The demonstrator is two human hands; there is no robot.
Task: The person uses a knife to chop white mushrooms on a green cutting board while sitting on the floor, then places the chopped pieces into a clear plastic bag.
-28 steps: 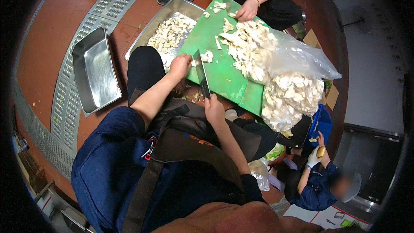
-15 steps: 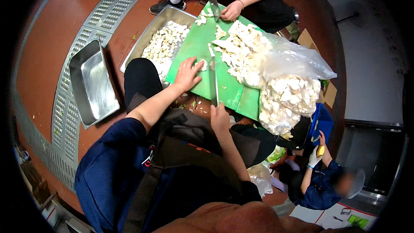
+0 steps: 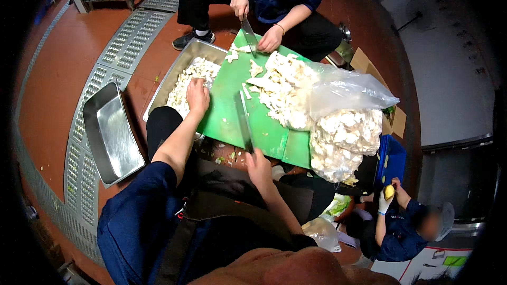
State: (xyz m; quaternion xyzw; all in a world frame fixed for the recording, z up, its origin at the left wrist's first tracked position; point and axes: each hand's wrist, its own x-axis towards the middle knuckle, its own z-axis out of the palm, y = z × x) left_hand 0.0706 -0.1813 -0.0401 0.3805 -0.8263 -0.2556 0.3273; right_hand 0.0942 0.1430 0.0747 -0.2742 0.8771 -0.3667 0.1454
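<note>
My right hand [image 3: 259, 168] is closed round the handle of a kitchen knife [image 3: 244, 124], its long blade lying over the green cutting board [image 3: 219, 116]. Over the near right side of a steel pan [image 3: 158, 87] hangs my left hand [image 3: 198, 96], its fingers bent together; whether anything is inside them is hidden. Pale chopped pieces, mushroom-like, fill much of the pan [image 3: 179, 87]. On the board's right side lies a heap of larger pale pieces [image 3: 285, 84], spilling from a clear plastic bag [image 3: 338, 92].
Opposite, a co-worker's hand [image 3: 270, 38] steadies pieces beside another knife [image 3: 248, 34]. An empty steel pan [image 3: 113, 132] stands on the left by the floor grate [image 3: 127, 39]. Lower right, another person [image 3: 393, 232] holds a yellow item [image 3: 389, 192] near a blue bin [image 3: 393, 158].
My left hand has moved left from the board to over the pan, and the small piece by it has left the board. The knife in my right hand now tilts left.
</note>
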